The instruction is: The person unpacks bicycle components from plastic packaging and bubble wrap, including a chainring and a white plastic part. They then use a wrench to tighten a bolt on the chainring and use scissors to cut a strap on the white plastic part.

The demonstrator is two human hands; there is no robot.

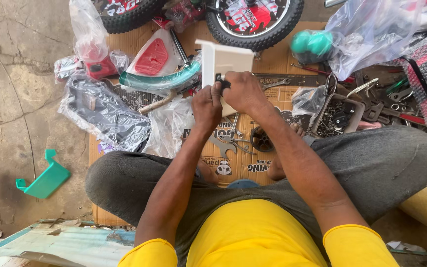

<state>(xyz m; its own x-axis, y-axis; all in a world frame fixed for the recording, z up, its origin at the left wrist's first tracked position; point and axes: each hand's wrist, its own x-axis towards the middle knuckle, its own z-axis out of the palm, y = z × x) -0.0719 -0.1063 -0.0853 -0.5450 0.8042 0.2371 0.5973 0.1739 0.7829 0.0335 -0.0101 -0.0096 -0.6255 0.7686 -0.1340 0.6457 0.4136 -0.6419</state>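
I sit cross-legged on flattened cardboard (273, 64). Both hands are raised in front of me around a white plastic panel (228, 59). My left hand (206, 106) pinches the panel's lower edge. My right hand (243, 91) grips the same edge beside it, with a small black part (222, 81) between the fingers of both hands. Spanners (231, 143) and a small black wheel (262, 140) lie on the cardboard just below my hands.
Two small bicycle wheels (255, 22) lie at the top. A teal mudguard (161, 80), a red-and-white panel (154, 57) and plastic bags (105, 113) are to the left. A tray of bolts (336, 116) and tools lies right. A green plastic piece (45, 180) rests on the concrete.
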